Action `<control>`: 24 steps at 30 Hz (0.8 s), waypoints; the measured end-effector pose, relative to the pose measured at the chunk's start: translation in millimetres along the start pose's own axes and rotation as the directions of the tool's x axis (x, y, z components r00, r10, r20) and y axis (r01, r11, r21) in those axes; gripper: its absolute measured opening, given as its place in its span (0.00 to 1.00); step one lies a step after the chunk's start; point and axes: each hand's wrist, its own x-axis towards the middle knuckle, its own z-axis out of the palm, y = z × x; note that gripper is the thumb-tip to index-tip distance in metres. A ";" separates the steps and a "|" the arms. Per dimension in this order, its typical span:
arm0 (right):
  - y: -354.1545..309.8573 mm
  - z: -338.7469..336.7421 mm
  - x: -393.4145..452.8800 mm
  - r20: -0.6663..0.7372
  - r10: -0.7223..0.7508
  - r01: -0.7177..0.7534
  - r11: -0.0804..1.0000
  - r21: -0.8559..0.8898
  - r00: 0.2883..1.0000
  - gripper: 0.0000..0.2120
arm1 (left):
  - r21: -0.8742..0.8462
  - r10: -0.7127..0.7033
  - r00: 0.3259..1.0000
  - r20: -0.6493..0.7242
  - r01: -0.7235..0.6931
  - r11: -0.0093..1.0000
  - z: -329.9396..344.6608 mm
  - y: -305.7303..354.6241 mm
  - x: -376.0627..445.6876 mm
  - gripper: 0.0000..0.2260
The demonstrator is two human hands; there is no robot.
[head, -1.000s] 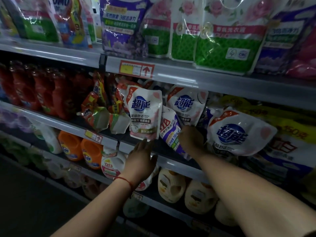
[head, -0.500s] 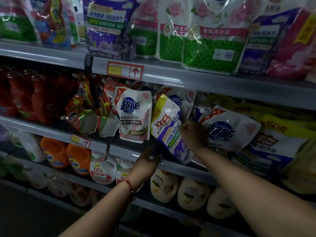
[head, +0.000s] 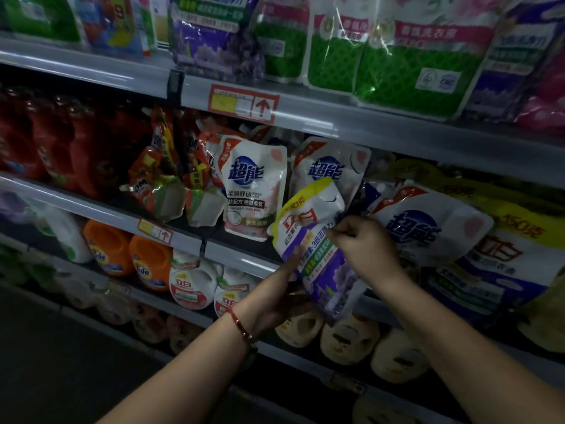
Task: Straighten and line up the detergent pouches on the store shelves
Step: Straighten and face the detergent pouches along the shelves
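Note:
A purple and white detergent pouch with a yellow top hangs tilted in front of the middle shelf, held by both hands. My left hand grips its lower left edge from below. My right hand pinches its right side near the top. Behind it stand two white pouches with blue logos, one upright and one partly hidden. A third white pouch leans sideways at the right.
Orange-red pouches slump left of the white ones, next to red bottles. Green and purple bags fill the top shelf. Orange and white bottles and cream jugs sit on the lower shelves. Large yellow-topped bags stand at right.
My right hand has pulled the purple pouch out from the shelf and lifted it. My left hand has risen from the shelf edge and taken hold of the pouch's lower edge.

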 end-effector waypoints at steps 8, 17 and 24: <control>-11.5 -6.7 -45.7 0.092 -0.468 0.456 0.767 -0.452 0.879 0.12 | -0.333 0.082 0.990 0.116 -0.039 0.942 -13.9 -15.7 -0.2 0.27; -1.3 -4.5 -39.6 0.148 -0.090 0.119 0.973 -0.198 0.985 0.13 | -0.315 0.145 0.987 0.075 -0.114 0.942 -21.3 -15.9 -5.7 0.26; 4.6 4.1 -27.2 0.152 0.045 0.039 0.862 -0.505 0.987 0.06 | -0.294 0.159 0.987 0.001 -0.151 0.944 -23.8 -14.1 -2.1 0.25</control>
